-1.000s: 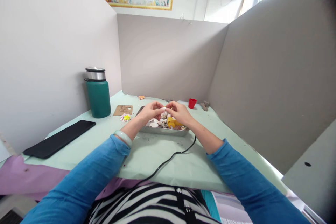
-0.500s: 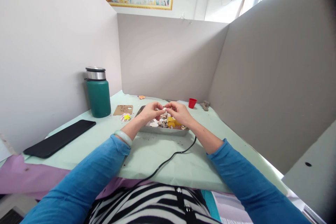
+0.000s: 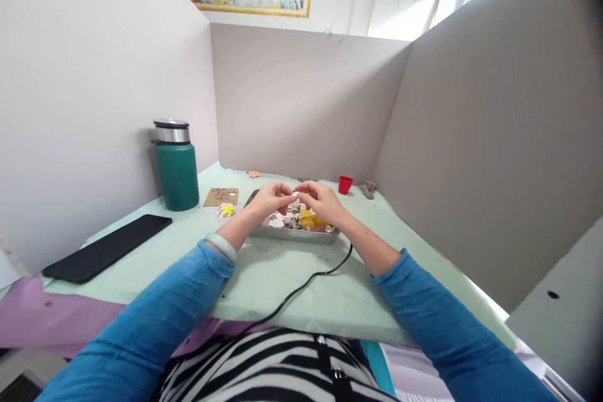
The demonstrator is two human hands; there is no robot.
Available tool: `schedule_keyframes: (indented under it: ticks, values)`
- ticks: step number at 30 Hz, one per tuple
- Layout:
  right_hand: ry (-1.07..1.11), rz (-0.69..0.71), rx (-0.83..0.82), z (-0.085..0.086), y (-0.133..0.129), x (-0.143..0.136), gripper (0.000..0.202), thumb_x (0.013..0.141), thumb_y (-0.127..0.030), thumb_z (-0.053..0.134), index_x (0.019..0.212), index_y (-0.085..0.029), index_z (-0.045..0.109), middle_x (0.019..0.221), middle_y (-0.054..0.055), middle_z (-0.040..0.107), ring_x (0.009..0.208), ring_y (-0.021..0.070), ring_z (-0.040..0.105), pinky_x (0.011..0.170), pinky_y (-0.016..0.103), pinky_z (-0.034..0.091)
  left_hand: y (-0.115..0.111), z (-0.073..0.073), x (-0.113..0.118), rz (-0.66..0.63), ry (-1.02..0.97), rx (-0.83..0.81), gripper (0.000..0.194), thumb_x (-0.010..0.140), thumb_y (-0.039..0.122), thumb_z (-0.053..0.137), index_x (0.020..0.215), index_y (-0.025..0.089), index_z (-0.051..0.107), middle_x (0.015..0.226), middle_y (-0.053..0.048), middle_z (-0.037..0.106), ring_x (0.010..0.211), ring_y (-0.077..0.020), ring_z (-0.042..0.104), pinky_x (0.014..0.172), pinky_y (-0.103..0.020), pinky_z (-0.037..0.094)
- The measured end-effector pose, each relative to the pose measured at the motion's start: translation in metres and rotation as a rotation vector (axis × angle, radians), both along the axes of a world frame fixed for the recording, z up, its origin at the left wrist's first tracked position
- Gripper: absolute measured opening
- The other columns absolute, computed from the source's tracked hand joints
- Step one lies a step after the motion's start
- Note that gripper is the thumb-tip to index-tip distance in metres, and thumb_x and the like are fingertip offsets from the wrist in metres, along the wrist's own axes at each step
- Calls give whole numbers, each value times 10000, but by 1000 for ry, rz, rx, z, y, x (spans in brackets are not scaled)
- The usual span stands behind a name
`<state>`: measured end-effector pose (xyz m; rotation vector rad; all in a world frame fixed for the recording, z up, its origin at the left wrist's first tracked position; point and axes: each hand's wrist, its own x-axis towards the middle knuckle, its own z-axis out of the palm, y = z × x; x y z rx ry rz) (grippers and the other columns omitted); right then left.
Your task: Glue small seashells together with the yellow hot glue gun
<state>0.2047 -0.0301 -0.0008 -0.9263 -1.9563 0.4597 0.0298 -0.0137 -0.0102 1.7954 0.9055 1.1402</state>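
Small white piece (image 3: 296, 195), maybe a shell but too tiny to be sure, is up between both hands, just above the metal tray (image 3: 294, 235). Left hand (image 3: 273, 199) and right hand (image 3: 321, 199) have thumbs and fingers closed in a tight pinch on it, fingertips pretty much meeting, though I can't tell which one has the firmer hold. Wrists are a bit raised, fingers curled inward, forearms slanting in from the bottom corners with the blue sleeves (image 3: 188, 286) shoved partway up. Versus a second ago the hands have hardly budged; the piece showed as a wider strip then, and now there's just a small bit peeking out, so it's either turned or more covered. The rest of the table hasn't changed. Tray's got a pile of shells (image 3: 277, 223) with a yellow glue gun (image 3: 311, 220) lying on the right side, and a black cord (image 3: 301, 287) curves from there toward the lap. Red cup (image 3: 345, 185) sits behind to the right, green flask (image 3: 177, 176) off left.
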Motion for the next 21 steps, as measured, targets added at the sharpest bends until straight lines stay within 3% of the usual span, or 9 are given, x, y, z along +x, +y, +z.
schedule_keyframes:
  ticks: [21]
  values:
    - [65,-6,-69,1,0,0,196,778,-363,527,768,-172,569,632,-22,548,531,98,490,519,227,387,1,1,3,6,-66,28,274,694,295,705,825,160,505,492,44,542,424,-83,528,425,-175,365]
